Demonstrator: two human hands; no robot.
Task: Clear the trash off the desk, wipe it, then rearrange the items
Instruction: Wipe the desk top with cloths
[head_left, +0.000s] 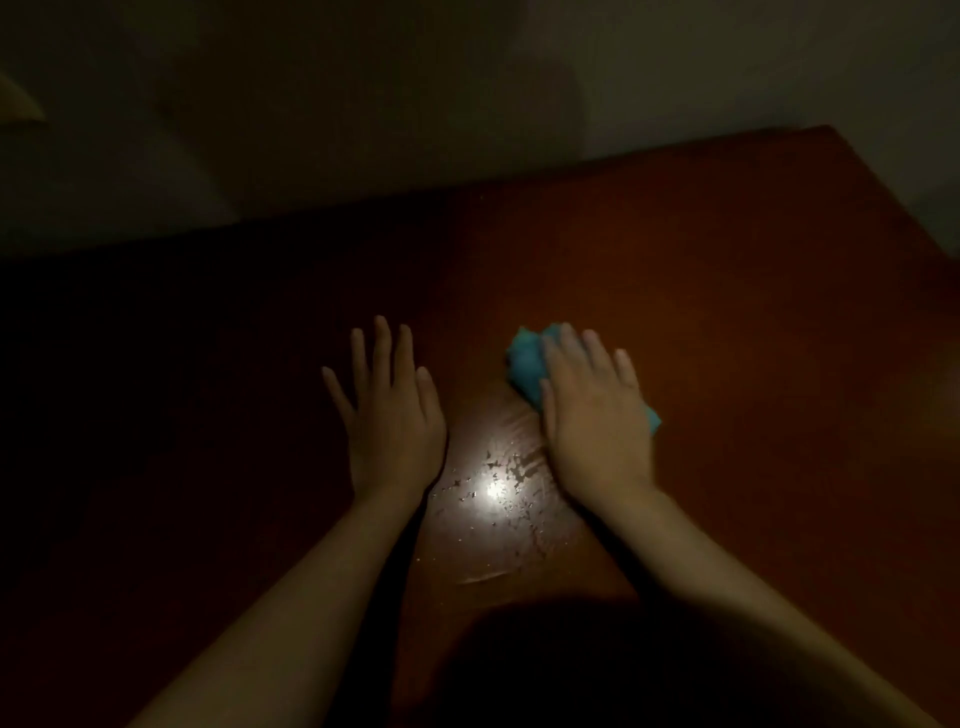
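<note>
where right grip presses, cloth lies half hidden.

You can read no words, numbers or signs here. It is dim. The tabletop shows no writing. The blue cloth under your right hand shows no label or brand.
</note>
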